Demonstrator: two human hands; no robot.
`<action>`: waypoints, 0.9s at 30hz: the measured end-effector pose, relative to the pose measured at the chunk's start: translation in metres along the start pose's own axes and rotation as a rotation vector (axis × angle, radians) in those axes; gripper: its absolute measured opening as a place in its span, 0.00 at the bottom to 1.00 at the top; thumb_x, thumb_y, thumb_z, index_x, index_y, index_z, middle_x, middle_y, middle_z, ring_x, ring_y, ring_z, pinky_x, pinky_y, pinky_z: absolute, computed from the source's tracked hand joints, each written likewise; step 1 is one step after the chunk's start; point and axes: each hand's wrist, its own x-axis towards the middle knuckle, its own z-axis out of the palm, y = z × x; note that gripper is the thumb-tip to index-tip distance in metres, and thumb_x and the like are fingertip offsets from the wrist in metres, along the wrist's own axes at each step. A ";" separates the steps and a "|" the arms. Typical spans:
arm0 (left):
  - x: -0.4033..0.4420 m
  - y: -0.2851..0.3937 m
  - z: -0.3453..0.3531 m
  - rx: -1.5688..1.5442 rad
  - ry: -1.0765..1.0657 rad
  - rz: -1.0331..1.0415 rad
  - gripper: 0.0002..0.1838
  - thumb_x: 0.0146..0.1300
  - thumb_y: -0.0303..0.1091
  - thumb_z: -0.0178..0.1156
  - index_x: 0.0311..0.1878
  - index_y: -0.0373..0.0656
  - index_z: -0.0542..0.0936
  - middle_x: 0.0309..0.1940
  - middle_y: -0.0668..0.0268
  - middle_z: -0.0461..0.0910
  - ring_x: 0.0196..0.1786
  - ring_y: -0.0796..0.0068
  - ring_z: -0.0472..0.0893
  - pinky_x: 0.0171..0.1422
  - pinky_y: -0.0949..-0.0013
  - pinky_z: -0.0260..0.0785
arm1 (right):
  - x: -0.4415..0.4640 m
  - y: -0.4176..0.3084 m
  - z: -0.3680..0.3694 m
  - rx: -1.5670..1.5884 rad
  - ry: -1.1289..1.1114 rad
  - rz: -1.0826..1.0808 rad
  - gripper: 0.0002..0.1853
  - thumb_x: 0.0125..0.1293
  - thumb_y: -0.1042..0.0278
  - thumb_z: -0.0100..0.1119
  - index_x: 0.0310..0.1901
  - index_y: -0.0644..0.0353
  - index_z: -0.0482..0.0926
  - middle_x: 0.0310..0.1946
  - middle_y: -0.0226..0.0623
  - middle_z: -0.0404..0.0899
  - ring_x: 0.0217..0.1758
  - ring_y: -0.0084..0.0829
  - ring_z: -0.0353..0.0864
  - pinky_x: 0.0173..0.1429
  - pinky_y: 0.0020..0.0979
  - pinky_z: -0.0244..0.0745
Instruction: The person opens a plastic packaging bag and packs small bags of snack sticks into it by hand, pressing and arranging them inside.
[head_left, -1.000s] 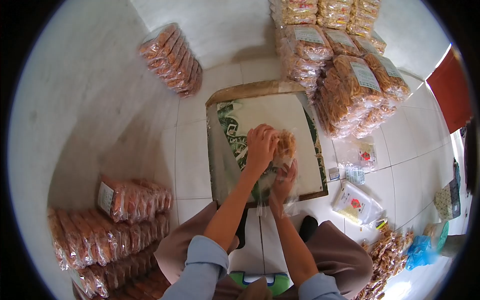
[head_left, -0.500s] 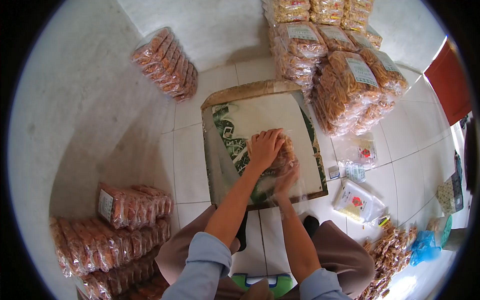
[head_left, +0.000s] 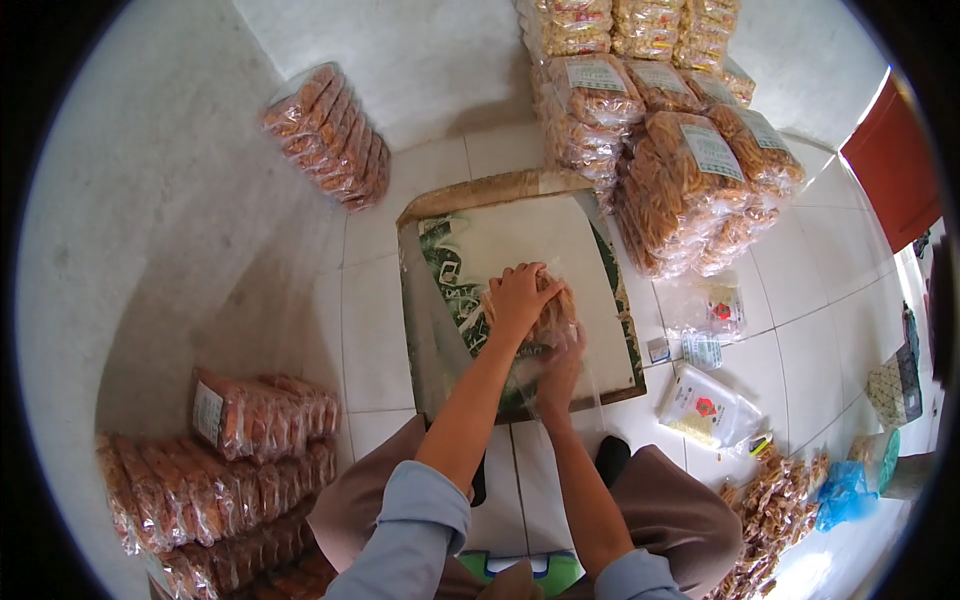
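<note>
A clear plastic bag of brown snack sticks lies on a low board-topped table in front of me. My left hand is wrapped over its top and left side, fingers curled around it. At the near right side of the bag, my right hand is closed on the loose plastic; its fingertips are partly hidden. Slack clear film hangs from the bag beside my right wrist.
Filled snack bags are stacked at the back right, others at the left and a pile by the wall. Packs of plastic bags lie on the tiles at right, near loose snack pieces and a blue plastic bag.
My right hand has moved slightly down and left along the bag, its fingers now closer together at the plastic. My left hand stays over the bag. The whole view has shifted slightly.
</note>
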 end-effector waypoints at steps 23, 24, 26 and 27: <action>-0.009 0.006 0.019 0.277 0.137 0.519 0.23 0.64 0.51 0.44 0.61 0.56 0.67 0.65 0.73 0.59 0.70 0.69 0.48 0.70 0.41 0.28 | -0.005 0.032 0.000 -0.309 0.092 -0.376 0.28 0.58 0.88 0.37 0.63 0.68 0.54 0.58 0.55 0.58 0.61 0.50 0.60 0.63 0.40 0.57; -0.008 0.007 0.018 0.290 0.141 0.508 0.23 0.65 0.50 0.43 0.61 0.56 0.66 0.65 0.73 0.58 0.71 0.69 0.48 0.70 0.41 0.29 | -0.007 0.030 -0.002 -0.322 0.099 -0.424 0.28 0.58 0.88 0.37 0.63 0.68 0.53 0.59 0.56 0.57 0.62 0.51 0.58 0.64 0.41 0.55; -0.006 0.008 0.017 0.290 0.150 0.515 0.23 0.65 0.49 0.43 0.61 0.56 0.66 0.65 0.73 0.58 0.71 0.69 0.48 0.70 0.41 0.29 | -0.015 0.037 -0.004 -0.331 0.057 -0.391 0.29 0.57 0.88 0.37 0.64 0.68 0.52 0.60 0.56 0.55 0.64 0.51 0.56 0.65 0.42 0.54; -0.006 0.007 0.018 0.295 0.148 0.515 0.23 0.65 0.49 0.43 0.62 0.56 0.66 0.65 0.73 0.58 0.71 0.69 0.47 0.70 0.41 0.29 | -0.019 0.040 -0.004 -0.339 0.009 -0.347 0.30 0.56 0.89 0.37 0.64 0.68 0.52 0.62 0.57 0.54 0.66 0.52 0.54 0.66 0.43 0.53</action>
